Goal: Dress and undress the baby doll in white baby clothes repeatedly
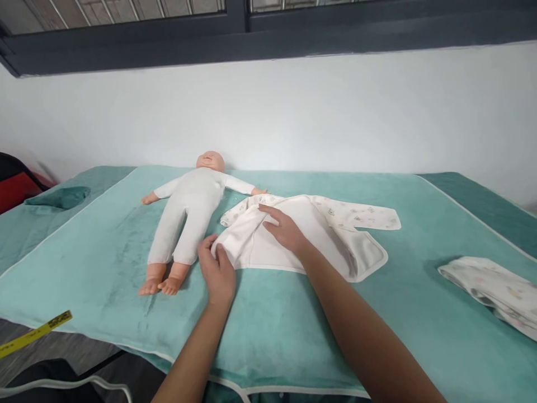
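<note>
A baby doll (pixel 191 210) in a white bodysuit lies on its back on a teal blanket (pixel 104 252), head toward the wall. Right beside it a white baby garment (pixel 331 229) with a faint print is spread out. My left hand (pixel 218 268) pinches the garment's near left corner, close to the doll's legs. My right hand (pixel 283 226) rests flat on the garment's left part, fingers stretched out toward the doll's arm.
A second folded printed cloth (pixel 495 291) lies at the blanket's right side. A dark green cloth (pixel 59 197) sits at the far left. A yellow tape measure (pixel 36 334) hangs off the near left edge. A white wall stands behind.
</note>
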Demonstrator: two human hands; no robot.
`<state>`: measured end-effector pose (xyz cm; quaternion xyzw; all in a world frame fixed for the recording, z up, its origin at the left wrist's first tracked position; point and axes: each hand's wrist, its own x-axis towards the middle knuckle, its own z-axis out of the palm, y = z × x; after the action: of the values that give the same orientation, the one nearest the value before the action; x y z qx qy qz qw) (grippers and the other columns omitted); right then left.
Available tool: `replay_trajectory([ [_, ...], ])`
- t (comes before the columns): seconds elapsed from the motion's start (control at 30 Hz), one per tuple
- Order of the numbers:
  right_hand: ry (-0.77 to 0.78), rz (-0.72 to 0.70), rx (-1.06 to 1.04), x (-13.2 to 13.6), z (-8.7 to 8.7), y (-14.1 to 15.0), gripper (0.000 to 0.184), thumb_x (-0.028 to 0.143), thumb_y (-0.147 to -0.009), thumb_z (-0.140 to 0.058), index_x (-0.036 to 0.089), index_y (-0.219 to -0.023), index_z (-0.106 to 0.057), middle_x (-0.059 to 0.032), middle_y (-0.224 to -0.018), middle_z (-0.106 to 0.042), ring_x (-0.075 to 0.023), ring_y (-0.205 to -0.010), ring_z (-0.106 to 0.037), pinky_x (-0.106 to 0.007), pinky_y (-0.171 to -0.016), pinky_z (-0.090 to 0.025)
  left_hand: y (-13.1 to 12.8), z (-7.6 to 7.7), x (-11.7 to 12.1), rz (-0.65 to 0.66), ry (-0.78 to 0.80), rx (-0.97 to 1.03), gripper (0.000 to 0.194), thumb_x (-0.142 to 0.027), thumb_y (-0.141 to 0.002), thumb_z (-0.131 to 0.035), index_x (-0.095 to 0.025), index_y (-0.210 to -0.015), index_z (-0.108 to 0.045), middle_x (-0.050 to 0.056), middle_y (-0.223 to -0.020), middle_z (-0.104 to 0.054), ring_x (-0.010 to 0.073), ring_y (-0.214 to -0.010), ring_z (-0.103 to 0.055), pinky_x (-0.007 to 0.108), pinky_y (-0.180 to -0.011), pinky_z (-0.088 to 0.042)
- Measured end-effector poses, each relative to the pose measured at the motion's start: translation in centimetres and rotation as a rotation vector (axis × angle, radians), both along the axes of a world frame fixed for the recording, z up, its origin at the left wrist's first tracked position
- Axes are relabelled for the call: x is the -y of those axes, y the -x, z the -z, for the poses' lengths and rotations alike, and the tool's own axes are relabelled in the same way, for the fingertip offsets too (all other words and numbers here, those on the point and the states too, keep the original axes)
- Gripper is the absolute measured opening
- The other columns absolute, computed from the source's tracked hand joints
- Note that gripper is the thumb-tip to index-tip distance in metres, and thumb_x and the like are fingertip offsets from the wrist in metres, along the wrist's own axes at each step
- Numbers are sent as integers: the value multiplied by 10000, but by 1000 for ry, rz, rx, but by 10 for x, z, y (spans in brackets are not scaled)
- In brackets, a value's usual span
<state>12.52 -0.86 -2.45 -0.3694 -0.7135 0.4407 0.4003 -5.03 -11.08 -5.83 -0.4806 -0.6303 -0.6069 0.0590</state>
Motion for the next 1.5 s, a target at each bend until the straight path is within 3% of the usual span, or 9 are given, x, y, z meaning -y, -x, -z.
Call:
replay_trajectory([
  [0.1, -132, 199, 268, -6, 10, 0, 392, 206, -879, -439, 245, -1230, -608, -24, -1336, -597, -172, -1251, -515, -356, -1080, -384, -3, -5, 2, 18, -18, -100, 268, -119, -899, -449, -170, -1136, -563, 122, -1152, -561, 218, -1124, -537, 410, -992, -446],
  [0.2, -170, 324, 478, -11, 15, -2, 365, 191, -904, -391, 199, -1183, -627, -71, -1245, -642, -212, -1184, -543, -384, -1046, -398, -7, -10, 7, 51, -45, -269, 277, -57, -860, -449, -171, -1067, -592, 134, -1203, -549, 243, -1174, -505, 471, -1031, -400],
  [0.33, -218, 280, 563, -13, 16, 1, 379, 234, -906, -462, 176, -1259, -588, -105, -1374, -558, -263, -1292, -446, -436, -1117, -282, -10, -11, 10, 318, -45, -468, 272, -20, -847, -435, -197, -968, -602, 63, -1004, -667, 202, -1044, -598, 469, -1041, -405],
  [0.43, -288, 217, 659, -15, 16, 7, 435, 308, -941, -456, 168, -1349, -509, -119, -1458, -479, -261, -1373, -357, -445, -1150, -204, -10, -8, 10, 544, 33, -508, 274, -29, -852, -427, -199, -956, -615, 41, -921, -696, 166, -909, -638, 338, -859, -510],
  [0.5, -348, 189, 767, -21, 15, 9, 463, 363, -963, -427, 148, -1370, -479, -139, -1465, -464, -266, -1384, -337, -447, -1145, -204, -10, -8, 10, 592, 48, -516, 263, -40, -852, -428, -193, -930, -627, 45, -898, -700, 163, -869, -643, 307, -779, -516],
  [0.73, -388, 217, 849, -50, 11, 9, 440, 403, -964, -420, 139, -1297, -534, -159, -1344, -538, -286, -1260, -449, -408, -1060, -324, -11, -12, 13, 518, 12, -582, 213, -57, -830, -448, -181, -795, -617, 49, -774, -664, 166, -752, -597, 309, -687, -477],
  [0.9, -390, 231, 859, -51, 11, 9, 445, 372, -970, -398, 118, -1311, -530, -173, -1338, -541, -287, -1256, -453, -408, -1065, -321, -12, -12, 12, 551, 60, -606, 233, -65, -841, -427, -187, -777, -615, 43, -737, -643, 165, -729, -572, 309, -676, -461],
  [1.23, -407, 136, 914, 9, 19, -2, 657, 497, -987, -290, 71, -1485, -351, -163, -1569, -298, -282, -1470, -209, -464, -1159, -205, -15, -13, 12, 456, 116, -643, 248, -83, -838, -429, -195, -698, -601, 25, -621, -581, 165, -634, -499, 300, -586, -384],
  [1.5, -506, 6, 841, 63, 16, -6, 610, 448, -989, -324, 75, -1467, -392, -192, -1543, -331, -279, -1459, -256, -489, -1162, -239, -16, -12, 15, 403, 94, -666, 240, -79, -844, -428, -193, -739, -612, 32, -665, -600, 175, -658, -509, 313, -626, -412],
])
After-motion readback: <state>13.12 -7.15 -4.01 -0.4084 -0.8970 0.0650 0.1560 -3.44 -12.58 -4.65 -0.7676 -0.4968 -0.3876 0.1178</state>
